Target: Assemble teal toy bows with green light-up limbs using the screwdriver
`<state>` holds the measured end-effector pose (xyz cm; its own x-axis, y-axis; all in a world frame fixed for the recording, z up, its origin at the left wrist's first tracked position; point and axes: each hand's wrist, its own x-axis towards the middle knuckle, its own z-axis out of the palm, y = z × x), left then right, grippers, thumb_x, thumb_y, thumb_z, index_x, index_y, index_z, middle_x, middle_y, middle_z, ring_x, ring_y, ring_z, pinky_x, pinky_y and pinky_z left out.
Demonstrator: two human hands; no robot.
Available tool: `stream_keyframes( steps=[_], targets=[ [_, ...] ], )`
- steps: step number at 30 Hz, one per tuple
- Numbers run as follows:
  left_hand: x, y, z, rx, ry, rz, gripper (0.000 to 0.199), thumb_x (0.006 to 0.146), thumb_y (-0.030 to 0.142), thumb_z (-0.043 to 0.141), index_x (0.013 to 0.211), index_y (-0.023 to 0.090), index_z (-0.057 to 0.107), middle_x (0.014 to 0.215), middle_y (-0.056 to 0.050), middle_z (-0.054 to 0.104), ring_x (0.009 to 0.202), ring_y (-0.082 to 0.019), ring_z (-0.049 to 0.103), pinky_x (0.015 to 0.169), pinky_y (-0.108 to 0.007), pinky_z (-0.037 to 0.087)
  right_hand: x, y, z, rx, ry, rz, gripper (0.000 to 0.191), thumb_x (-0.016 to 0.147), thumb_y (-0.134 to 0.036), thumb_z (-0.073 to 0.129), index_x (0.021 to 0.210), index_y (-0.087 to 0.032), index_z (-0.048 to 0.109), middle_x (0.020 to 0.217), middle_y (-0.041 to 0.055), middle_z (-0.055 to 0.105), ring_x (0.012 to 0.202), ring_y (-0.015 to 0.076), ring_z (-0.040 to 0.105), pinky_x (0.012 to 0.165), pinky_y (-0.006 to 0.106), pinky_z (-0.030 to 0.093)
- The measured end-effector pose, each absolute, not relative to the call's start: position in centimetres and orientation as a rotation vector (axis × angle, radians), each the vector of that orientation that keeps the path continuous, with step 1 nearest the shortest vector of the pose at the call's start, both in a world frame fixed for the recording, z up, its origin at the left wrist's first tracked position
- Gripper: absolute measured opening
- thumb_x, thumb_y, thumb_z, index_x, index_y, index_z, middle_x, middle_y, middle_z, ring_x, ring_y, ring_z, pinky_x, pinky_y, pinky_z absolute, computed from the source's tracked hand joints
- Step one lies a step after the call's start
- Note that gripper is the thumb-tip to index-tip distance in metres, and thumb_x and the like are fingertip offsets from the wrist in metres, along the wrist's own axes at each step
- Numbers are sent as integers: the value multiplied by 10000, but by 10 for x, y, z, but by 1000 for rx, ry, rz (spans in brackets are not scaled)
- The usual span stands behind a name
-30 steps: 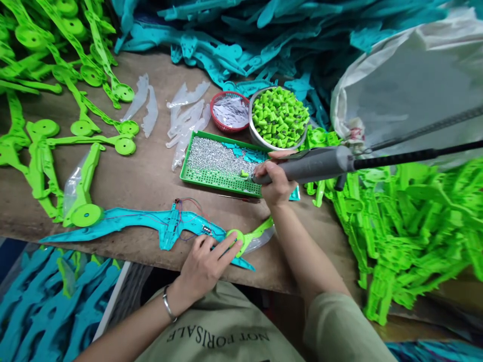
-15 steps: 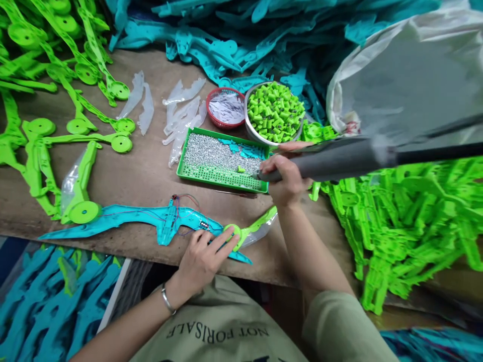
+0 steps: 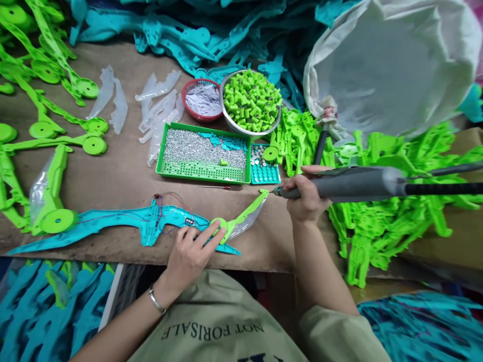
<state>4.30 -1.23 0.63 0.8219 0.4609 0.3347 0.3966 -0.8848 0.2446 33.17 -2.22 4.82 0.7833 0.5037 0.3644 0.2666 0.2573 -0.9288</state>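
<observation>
A blue plastic toy-bow half [image 3: 109, 221] lies along the front of the table, with thin wires and small metal parts on it. My left hand [image 3: 192, 251] lies over its right portion, fingers stretched onto the round base of a green limb [image 3: 245, 215] that has a clear plastic piece along it. In my right hand [image 3: 307, 197] is a grey electric screwdriver [image 3: 358, 183], held level with its tip pointing left, close to the green limb's upper end. Whether the tip touches the limb I cannot tell. A second green limb [image 3: 56, 193] sits at the bow's left side.
Behind the hands stand a green tray [image 3: 204, 176] of screws, a red basket [image 3: 201, 118] of pale strips and a bowl [image 3: 253, 133] of green pieces. Green parts [image 3: 373, 221] pile up at right, blue parts [image 3: 169, 30] at the back. A white sack [image 3: 377, 65] stands back right.
My right hand has brought the screwdriver from over the screw tray to the green limb's end. My left hand stays on the limb's base. The whole view has shifted.
</observation>
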Motion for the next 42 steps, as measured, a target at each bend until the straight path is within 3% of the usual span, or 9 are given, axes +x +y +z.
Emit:
stream_keyframes(
  steps=[13, 18, 22, 28, 31, 33, 35, 39, 42],
  targets=[
    [44, -13, 8, 2869, 689, 558, 402, 947, 180, 653, 1338, 272, 667, 1392, -23, 684, 812, -192, 541, 800, -405, 425, 349, -15, 47, -1235, -916, 585, 339, 693, -468, 862, 738, -259, 599, 474, -61, 551, 376, 139, 519, 399, 283, 431],
    [42, -14, 9, 2848, 705, 615, 349, 972, 209, 638, 1313, 273, 679, 1392, -13, 683, 821, -182, 551, 818, -387, 434, 351, -15, 58, -1256, -1016, 648, 297, 721, -456, 843, 872, -265, 673, 488, -49, 577, 400, 162, 533, 421, 314, 445],
    [43, -15, 6, 2866, 716, 606, 350, 992, 223, 610, 1334, 274, 663, 1419, -5, 664, 858, -180, 574, 831, -376, 447, 339, -18, 72, -1220, -972, 680, 428, 697, -390, 866, 1054, -270, 661, 591, -33, 652, 492, 189, 599, 493, 345, 499],
    [62, -37, 20, 2891, 588, 493, 423, 992, 187, 557, 1413, 225, 586, 1517, -36, 581, 951, -186, 640, 838, -382, 521, 318, -13, 79, -1248, -970, 777, 508, 661, -446, 869, 1058, -251, 619, 692, -13, 700, 621, 220, 684, 614, 384, 573],
    [66, -29, 42, 2824, 420, 636, 340, 990, 249, 546, 1316, 255, 642, 1436, -57, 648, 987, -205, 680, 816, -381, 560, 312, -11, 78, -1263, -1026, 850, 536, 681, -455, 864, 1108, -246, 616, 734, -4, 719, 676, 222, 699, 676, 397, 592],
    [66, -1, 56, 2749, 401, 853, 240, 982, 260, 558, 1193, 275, 670, 1245, -69, 741, 937, -209, 694, 768, -376, 568, 310, -11, 77, -1261, -1060, 912, 564, 690, -461, 866, 1146, -242, 616, 749, 3, 724, 690, 223, 696, 678, 400, 592],
    [66, 47, 66, 2667, 582, 1002, 175, 977, 234, 552, 1125, 218, 643, 1065, -73, 755, 954, -223, 693, 818, -392, 567, 309, -11, 75, -1242, -1089, 959, 557, 702, -463, 866, 1149, -241, 619, 759, 6, 725, 695, 221, 689, 679, 399, 589],
    [84, 173, 70, 2470, 937, 915, 103, 916, 215, 604, 1018, 200, 610, 984, -72, 717, 860, -202, 663, 812, -378, 547, 306, -9, 73, -1185, -1141, 1004, 516, 744, -441, 855, 1159, -253, 613, 814, 18, 748, 773, 230, 710, 757, 410, 590],
    [112, 254, 68, 2399, 1144, 748, 160, 898, 156, 603, 1049, 208, 612, 1033, -93, 710, 967, -231, 665, 884, -389, 526, 303, -9, 75, -1144, -1183, 1021, 497, 792, -421, 827, 1201, -267, 591, 835, 21, 749, 814, 231, 717, 796, 417, 591]
  ],
)
